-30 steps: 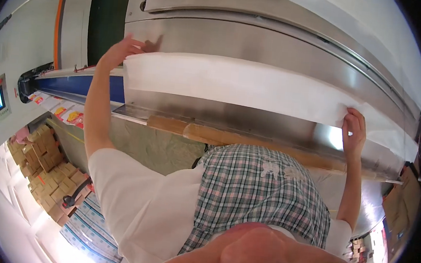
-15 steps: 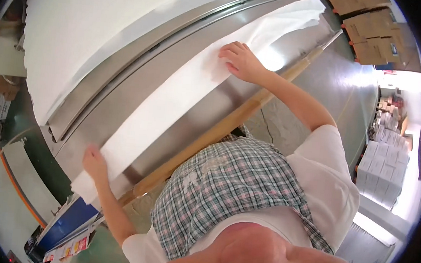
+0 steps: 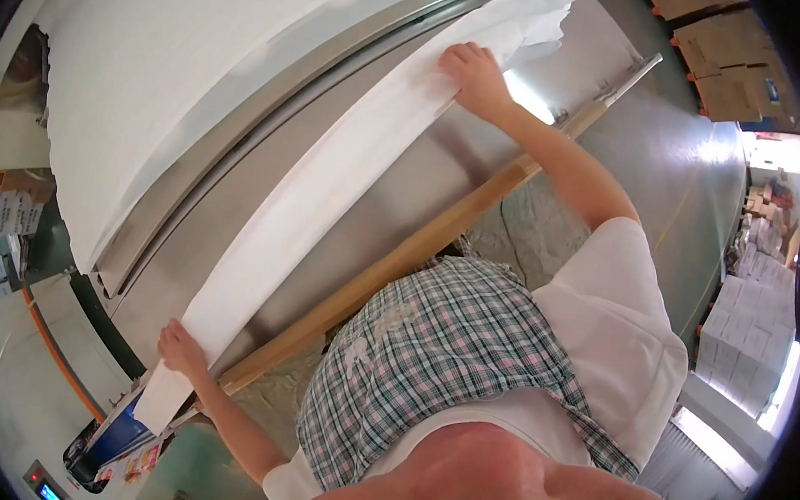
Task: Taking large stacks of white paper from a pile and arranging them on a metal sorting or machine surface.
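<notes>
A long folded strip of white cloth (image 3: 295, 209) lies slantwise over the grey metal surface (image 3: 394, 207), its far right end loose and crumpled. Near the strip's lower left end, my left hand (image 3: 183, 350) reaches across it, fingers curled over its outer edge. My right hand (image 3: 477, 79) rests on top of the strip toward the far end, fingers stretched out and slightly bent. The lower left end of the cloth hangs past the metal surface.
A wooden bar (image 3: 399, 257) runs along the near edge, just before my checked apron (image 3: 439, 347). Beyond a metal rail (image 3: 241, 115) spreads a broad white sheet (image 3: 189, 64). Cardboard boxes (image 3: 729, 64) stand at far right, and a blue panel (image 3: 122, 433) at lower left.
My right hand has slid along the strip toward its far end. My left hand, blurred before, now holds still on the cloth. The view has turned slightly.
</notes>
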The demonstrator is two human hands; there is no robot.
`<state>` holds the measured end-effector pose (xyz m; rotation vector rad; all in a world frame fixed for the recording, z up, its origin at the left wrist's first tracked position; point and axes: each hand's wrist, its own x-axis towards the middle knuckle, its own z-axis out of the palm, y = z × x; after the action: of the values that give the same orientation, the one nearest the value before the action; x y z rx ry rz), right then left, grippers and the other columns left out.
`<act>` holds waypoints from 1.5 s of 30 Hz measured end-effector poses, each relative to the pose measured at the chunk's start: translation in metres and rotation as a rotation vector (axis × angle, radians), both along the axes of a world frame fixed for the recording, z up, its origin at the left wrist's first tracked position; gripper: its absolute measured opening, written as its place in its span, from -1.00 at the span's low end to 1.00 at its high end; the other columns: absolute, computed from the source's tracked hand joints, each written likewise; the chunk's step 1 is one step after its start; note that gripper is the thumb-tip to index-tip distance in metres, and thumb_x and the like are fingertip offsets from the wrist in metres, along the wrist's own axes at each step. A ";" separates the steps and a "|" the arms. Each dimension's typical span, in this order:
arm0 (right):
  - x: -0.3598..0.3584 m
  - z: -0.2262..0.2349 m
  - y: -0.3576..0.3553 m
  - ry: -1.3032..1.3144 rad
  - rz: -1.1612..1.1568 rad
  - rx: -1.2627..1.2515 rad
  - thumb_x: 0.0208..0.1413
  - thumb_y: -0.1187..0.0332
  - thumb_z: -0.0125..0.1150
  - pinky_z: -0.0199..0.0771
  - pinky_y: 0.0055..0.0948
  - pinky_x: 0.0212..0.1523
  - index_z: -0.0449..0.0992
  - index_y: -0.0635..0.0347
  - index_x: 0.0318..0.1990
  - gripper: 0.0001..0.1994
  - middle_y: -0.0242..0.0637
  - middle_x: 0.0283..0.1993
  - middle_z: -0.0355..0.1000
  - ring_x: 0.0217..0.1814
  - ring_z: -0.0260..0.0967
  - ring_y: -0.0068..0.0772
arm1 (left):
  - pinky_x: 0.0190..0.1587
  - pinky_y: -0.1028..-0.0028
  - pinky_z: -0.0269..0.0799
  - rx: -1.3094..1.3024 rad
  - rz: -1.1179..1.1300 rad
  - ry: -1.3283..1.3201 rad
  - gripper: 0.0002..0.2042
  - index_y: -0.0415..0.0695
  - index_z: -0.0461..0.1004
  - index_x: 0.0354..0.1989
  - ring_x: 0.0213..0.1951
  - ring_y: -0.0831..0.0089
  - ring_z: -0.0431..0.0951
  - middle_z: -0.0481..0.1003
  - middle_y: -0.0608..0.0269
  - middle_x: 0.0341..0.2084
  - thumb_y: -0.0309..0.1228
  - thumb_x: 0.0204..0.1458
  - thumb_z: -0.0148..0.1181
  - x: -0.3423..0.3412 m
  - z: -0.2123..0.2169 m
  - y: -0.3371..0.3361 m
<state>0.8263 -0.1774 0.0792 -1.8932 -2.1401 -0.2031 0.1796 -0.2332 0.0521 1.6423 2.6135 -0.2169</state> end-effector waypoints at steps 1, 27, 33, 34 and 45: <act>0.023 0.002 0.003 0.009 0.001 0.000 -0.34 0.50 0.14 0.19 -0.29 -0.12 0.35 0.09 -0.31 -0.70 -0.36 -0.20 0.30 -0.10 0.20 -0.26 | -0.05 0.02 0.15 0.000 0.001 0.009 -0.56 -0.03 0.36 -0.08 0.03 0.19 0.23 0.33 0.25 -0.05 -0.01 0.07 -0.29 0.010 0.001 0.002; 0.378 -0.034 0.062 1.013 -0.873 -0.335 0.00 0.11 0.03 0.37 -0.39 -0.21 0.34 0.13 -0.10 -0.63 -0.33 -0.19 0.34 -0.24 0.32 -0.41 | 0.04 -0.04 0.03 -0.050 0.022 0.042 -0.49 0.11 0.27 0.05 0.17 0.07 0.01 0.16 0.22 0.12 0.08 0.07 -0.44 0.115 -0.003 0.015; 0.362 -0.034 0.033 1.587 -0.528 -0.063 -0.05 0.30 0.14 0.35 -0.59 -0.41 0.23 0.14 0.04 -0.55 -0.35 -0.27 0.33 -0.32 0.30 -0.55 | 0.05 -0.05 -0.01 -0.033 0.059 0.036 -0.47 0.08 0.27 0.04 0.18 0.11 0.02 0.19 0.27 0.10 0.10 0.06 -0.43 0.117 -0.005 0.018; 0.359 -0.024 0.034 1.511 -0.477 -0.066 -0.08 0.36 0.15 0.34 -0.57 -0.42 0.20 0.14 0.06 -0.51 -0.33 -0.26 0.33 -0.32 0.31 -0.55 | 0.06 -0.04 -0.02 -0.019 0.058 0.025 -0.47 0.07 0.28 0.03 0.18 0.13 0.02 0.20 0.28 0.09 0.10 0.06 -0.42 0.123 -0.002 0.019; 0.391 -0.045 0.141 0.717 -0.849 -0.417 -0.10 0.50 0.08 0.37 -0.63 -0.58 0.27 0.24 -0.06 -0.63 -0.23 -0.44 0.37 -0.57 0.35 -0.50 | 0.01 -0.04 0.03 0.073 0.063 0.029 -0.49 0.03 0.31 -0.01 0.15 0.16 0.08 0.25 0.35 0.04 0.07 0.08 -0.40 0.125 -0.002 0.013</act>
<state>1.2173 -0.0363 0.0339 -2.4763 -0.8877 0.7038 0.3045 -0.2201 0.0505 1.5868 2.7209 -0.1452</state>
